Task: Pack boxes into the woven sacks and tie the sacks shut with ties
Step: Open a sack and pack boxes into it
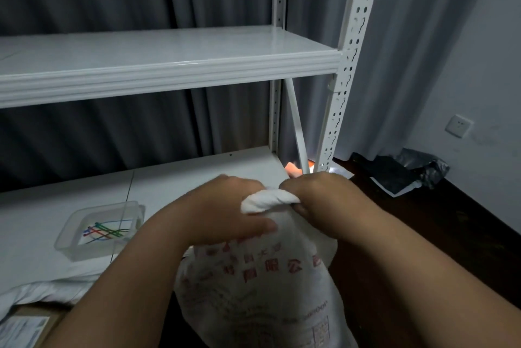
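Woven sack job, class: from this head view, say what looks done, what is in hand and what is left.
Done: the woven sack bulges as if filled, its mouth twisted into a neck. In hand: the left hand and right hand both grip that neck. Left: no tie is on it yet; the coloured ties lie in the clear tray on the shelf.

You can't see inside the sack (253, 291); its bottom runs off the picture's edge. The red writing on it is too blurry to read. Only a corner of the box (25, 328) shows.
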